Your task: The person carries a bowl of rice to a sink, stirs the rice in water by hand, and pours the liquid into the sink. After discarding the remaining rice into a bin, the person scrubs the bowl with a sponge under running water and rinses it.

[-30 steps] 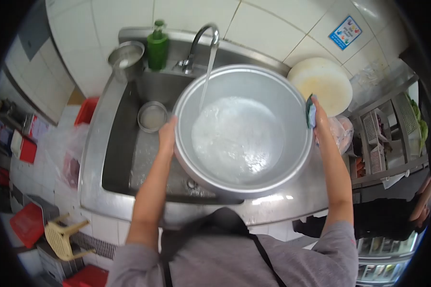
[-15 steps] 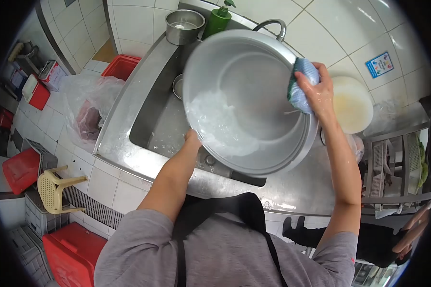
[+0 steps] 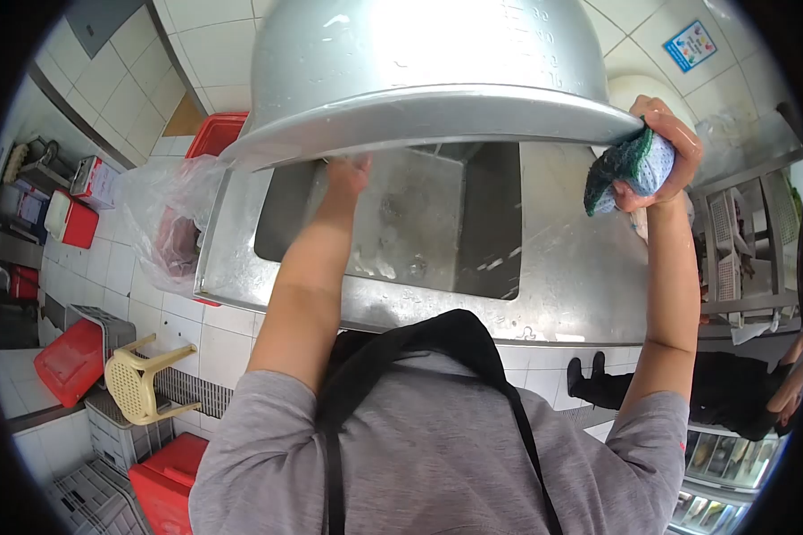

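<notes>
1. The large metal pot (image 3: 419,80) is tipped up over the sink (image 3: 419,232), mouth facing down and toward the person, likely so water drains into the basin.
2. The left hand (image 3: 348,169) grips the pot's rim from below; its fingers are mostly hidden (curled on the edge, as far as shows).
3. The right hand (image 3: 660,147) pinches a blue-green sponge (image 3: 629,169) against the rim's other side, steadying the tilt.
4. The steel bench (image 3: 580,285) surrounds the sink.
</notes>
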The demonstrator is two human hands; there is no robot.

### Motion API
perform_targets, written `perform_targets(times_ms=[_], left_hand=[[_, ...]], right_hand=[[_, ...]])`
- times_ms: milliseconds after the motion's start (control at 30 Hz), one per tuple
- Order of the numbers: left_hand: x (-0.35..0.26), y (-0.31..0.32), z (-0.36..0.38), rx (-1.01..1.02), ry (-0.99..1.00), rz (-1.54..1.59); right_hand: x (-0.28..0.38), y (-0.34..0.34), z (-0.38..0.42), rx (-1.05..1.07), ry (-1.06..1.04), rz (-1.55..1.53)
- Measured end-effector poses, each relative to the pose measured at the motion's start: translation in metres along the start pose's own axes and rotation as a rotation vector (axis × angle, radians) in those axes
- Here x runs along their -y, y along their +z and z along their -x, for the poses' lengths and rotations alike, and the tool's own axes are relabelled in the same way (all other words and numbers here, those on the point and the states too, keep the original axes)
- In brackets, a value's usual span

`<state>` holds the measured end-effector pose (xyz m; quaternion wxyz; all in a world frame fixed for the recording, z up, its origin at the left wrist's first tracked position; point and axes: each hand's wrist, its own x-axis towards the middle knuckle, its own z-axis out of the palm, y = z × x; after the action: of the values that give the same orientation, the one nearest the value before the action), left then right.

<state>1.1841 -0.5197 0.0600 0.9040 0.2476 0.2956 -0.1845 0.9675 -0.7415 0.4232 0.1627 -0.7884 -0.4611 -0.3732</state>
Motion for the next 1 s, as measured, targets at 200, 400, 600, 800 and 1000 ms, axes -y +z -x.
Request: perform_targets(times_ms=[200, 400, 600, 800, 1000], left_hand=[[-0.011, 0.013, -0.005, 0.376, 0.028, 0.205], [0.019, -0.026, 0.026, 0.186, -0.03, 0.094], [0.002, -0.024, 0.091, 0.229, 0.175, 0.122], [-0.021, 0.029, 0.117, 0.615, 0.444, -0.475], [0.014, 0.085, 0.175, 0.753, 0.444, -0.637]], right_hand=[[0.0, 0.001, 0.001, 0.044, -0.047, 0.053], [-0.006, 0.011, 0.023, -0.069, 0.103, 0.177], [0.0, -0.01, 0.059, -0.256, 0.542, 0.253], [-0.025, -0.076, 0.125, -0.593, 1.096, 0.196], [-0.029, -0.107, 0.205, -0.68, 1.305, 0.273]])
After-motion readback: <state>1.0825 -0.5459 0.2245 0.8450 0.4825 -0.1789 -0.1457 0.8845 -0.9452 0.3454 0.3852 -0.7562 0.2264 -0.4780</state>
